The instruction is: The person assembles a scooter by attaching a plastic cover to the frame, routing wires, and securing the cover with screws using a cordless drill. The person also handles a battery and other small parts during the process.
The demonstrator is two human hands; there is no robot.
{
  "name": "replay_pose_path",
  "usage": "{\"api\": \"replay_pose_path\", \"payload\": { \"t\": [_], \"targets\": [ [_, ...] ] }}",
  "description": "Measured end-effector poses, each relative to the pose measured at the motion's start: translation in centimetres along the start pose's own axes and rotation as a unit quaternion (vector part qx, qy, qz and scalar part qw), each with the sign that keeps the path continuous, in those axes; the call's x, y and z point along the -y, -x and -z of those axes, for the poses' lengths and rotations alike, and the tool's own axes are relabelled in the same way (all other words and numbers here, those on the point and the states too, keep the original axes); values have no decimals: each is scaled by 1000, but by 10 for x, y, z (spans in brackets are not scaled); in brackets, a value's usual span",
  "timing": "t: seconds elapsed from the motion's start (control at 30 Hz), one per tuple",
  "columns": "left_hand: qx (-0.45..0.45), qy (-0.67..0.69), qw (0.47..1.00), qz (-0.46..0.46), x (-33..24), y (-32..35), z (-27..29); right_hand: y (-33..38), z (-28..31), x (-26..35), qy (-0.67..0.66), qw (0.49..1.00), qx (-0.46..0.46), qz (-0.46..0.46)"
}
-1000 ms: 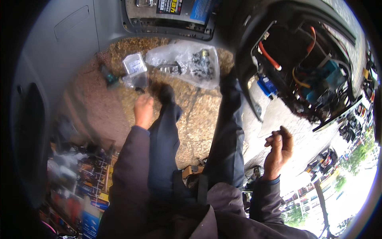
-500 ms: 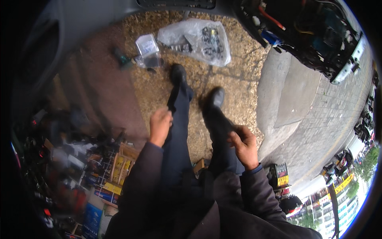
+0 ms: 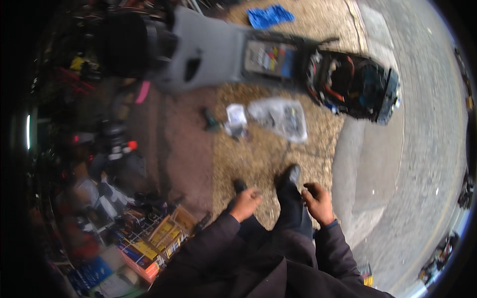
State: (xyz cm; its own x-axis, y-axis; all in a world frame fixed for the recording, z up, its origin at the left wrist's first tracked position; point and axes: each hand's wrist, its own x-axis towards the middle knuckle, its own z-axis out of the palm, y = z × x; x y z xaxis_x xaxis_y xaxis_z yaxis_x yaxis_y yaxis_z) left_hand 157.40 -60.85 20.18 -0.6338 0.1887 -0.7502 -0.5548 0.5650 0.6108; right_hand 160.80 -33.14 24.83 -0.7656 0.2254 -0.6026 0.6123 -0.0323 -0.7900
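while both curl loosely, left hand (image 3: 245, 202) and right hand (image 3: 317, 201) hold nothing visible.

A single view comes from a wide fisheye camera worn on the person's head, looking steeply down past the chest and dark jacket to the ground. The forearms enter from the lower edge, with the left hand (image 3: 245, 203) and right hand (image 3: 318, 202) near the lens at centre, just above the shoes (image 3: 289, 177). Farther off, at the top, lie a grey console (image 3: 208, 52) and an open black housing (image 3: 354, 85); a clear bag (image 3: 279, 117) sits between them and the feet. The left shows cluttered boxes (image 3: 149, 243), the right a paved road (image 3: 422, 149). Straight edges bend toward the dark round rim. No second view shares the scene.
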Motion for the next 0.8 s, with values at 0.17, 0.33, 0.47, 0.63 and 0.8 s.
{"api": "replay_pose_path", "payload": {
  "t": [0.17,0.33,0.47,0.63,0.8],
  "targets": [
    [-43,-36,996,-73,8,44,58,12,-39,45,55,995,31,75],
    [-106,58,988,-93,83,96,150,27,-144,84,166,976,88,106],
    [-168,226,959,-18,169,150,242,63,-276,110,246,940,169,163],
    [-306,320,896,31,247,222,366,123,-459,144,307,859,328,244],
    [-352,344,870,-22,275,251,431,159,-601,172,283,775,477,302]
  ]
}}
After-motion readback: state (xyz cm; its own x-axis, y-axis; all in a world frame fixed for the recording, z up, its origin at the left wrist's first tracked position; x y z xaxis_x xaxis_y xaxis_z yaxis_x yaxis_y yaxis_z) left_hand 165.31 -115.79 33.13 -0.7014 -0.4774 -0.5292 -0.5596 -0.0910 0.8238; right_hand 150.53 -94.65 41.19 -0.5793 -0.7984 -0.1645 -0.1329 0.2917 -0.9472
